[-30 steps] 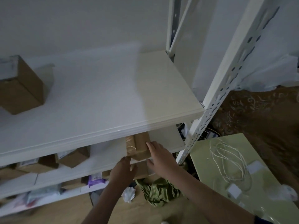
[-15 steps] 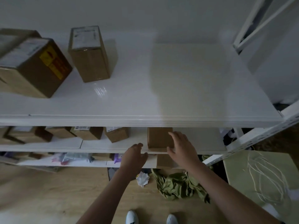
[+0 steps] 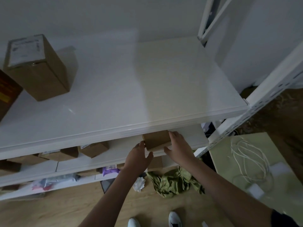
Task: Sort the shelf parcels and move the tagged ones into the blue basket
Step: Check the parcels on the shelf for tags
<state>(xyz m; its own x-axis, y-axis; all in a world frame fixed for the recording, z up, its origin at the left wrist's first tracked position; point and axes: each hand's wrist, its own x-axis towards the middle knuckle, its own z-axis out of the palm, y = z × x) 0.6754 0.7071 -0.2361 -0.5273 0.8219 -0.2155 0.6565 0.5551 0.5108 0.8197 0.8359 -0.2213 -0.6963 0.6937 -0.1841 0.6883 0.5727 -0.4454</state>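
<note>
— Where are the hands?

— Both sit a little below the middle of the frame, at the front edge of the second white shelf board [image 3: 185,138]. Between them is a small plain brown cardboard parcel [image 3: 156,139], half tucked under the top white shelf board [image 3: 114,99]. The left hand [image 3: 139,157] has its fingertips against the parcel's left side, thumb spread out below the shelf lip. The right hand [image 3: 179,147] lies along the parcel's right side, fingers reaching back under the top board and thumb at the front corner. The two hands clasp the box from either side.

— Does that parcel carry a tag?

— I cannot tell; the faces that show are bare brown card.

— What else is on the shelves?

— In the upper left of the frame a tall brown cardboard box with a white label on its top [image 3: 35,66] stands on the top board, and just left of it, cut by the frame edge, is a dark brown box with a yellow sticker [image 3: 7,94]. To the left of the hands, on the second board, several small brown boxes [image 3: 93,149] lie in a row. Lower still there is a purple packet [image 3: 110,170].

— And the floor?

— On the wooden floor below the hands lie a crumpled olive-green cloth [image 3: 173,181] and a scrunched white paper [image 3: 139,184]. At the lower right a pale green tabletop [image 3: 229,161] holds a loose coil of white cable [image 3: 250,163]. Two white shoes [image 3: 175,219] show at the bottom edge.
</note>
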